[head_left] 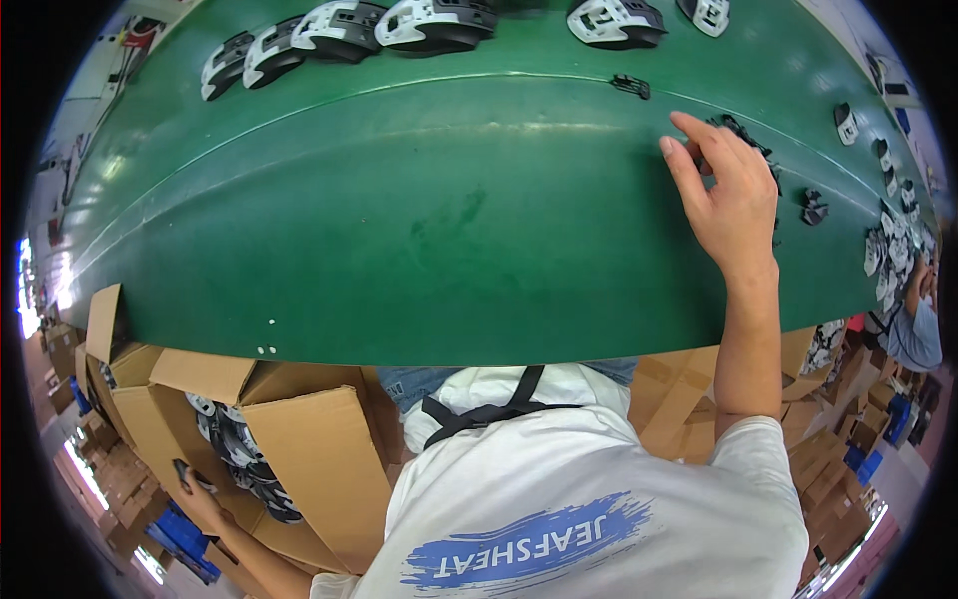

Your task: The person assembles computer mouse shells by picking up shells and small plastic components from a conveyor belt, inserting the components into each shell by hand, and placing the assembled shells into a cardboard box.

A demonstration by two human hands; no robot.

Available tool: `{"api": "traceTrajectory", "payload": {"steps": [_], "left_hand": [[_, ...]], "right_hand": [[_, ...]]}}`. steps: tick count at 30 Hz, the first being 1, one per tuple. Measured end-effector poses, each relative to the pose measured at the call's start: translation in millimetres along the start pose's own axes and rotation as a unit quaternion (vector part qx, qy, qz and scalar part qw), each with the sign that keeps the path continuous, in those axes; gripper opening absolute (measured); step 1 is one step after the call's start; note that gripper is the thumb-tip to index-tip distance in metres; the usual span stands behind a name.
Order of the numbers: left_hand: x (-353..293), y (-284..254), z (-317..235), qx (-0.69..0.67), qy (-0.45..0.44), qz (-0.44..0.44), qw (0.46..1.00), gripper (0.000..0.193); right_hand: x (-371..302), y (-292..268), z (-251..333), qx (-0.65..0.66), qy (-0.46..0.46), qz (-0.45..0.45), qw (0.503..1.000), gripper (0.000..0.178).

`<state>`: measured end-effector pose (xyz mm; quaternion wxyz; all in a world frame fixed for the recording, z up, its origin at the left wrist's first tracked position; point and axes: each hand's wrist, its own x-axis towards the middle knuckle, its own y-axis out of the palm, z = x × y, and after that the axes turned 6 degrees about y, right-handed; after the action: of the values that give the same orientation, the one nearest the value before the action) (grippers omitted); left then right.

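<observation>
My right hand (733, 190) is over the right part of the green table (399, 200), thumb and index finger apart with nothing seen between them. Small black plastic parts (743, 130) lie beside and partly behind its fingers. Down at the left, my left hand (203, 502) is at an open cardboard box (319, 469), its fingers around a dark piece (181, 471) whose kind is too small to make out. Several black-and-white computer mouse shells (239, 444) are piled inside that box.
A row of mouse shells (334, 30) lines the table's far side, with another shell (617, 22) farther right. Single black parts (631, 87) lie on the table. At the far right, a co-worker (913, 329) is near a heap of shells (893, 250). More cardboard boxes (674, 394) stand below the table edge.
</observation>
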<state>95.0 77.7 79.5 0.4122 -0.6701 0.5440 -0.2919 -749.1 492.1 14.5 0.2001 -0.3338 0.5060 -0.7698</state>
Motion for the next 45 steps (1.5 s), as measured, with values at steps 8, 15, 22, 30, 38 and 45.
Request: {"api": "traceTrajectory", "payload": {"steps": [8, 15, 22, 30, 38, 45], "left_hand": [[26.0, 19.7, -25.0, -0.07, 0.063, -0.098, 0.991, 0.06], [3.1, 232.5, -366.8, -0.132, 0.446, 0.097, 0.88, 0.048], [45.9, 372.5, -548.9, 0.133, 0.749, 0.08, 0.644, 0.073], [112.5, 381.8, -509.5, 0.202, 0.56, 0.152, 0.789, 0.076], [81.2, 364.8, -431.4, 0.17, 0.477, 0.079, 0.859, 0.082], [78.7, 392.0, -459.7, 0.078, 0.436, 0.022, 0.896, 0.094]], "right_hand": [[52.2, 25.1, 11.0, 0.053, -0.011, 0.031, 0.998, 0.023], [0.2, 7.4, 22.1, 0.195, -0.029, 0.057, 0.979, 0.016], [-57.8, 7.1, 17.5, 0.154, -0.037, -0.016, 0.987, 0.014], [-79.5, -2.2, 1.6, 0.181, 0.016, 0.013, 0.983, 0.016], [-81.4, -8.5, 1.0, 0.155, -0.112, 0.023, 0.981, 0.015], [-78.8, -3.5, 15.1, 0.246, -0.03, 0.065, 0.967, 0.017]]}}
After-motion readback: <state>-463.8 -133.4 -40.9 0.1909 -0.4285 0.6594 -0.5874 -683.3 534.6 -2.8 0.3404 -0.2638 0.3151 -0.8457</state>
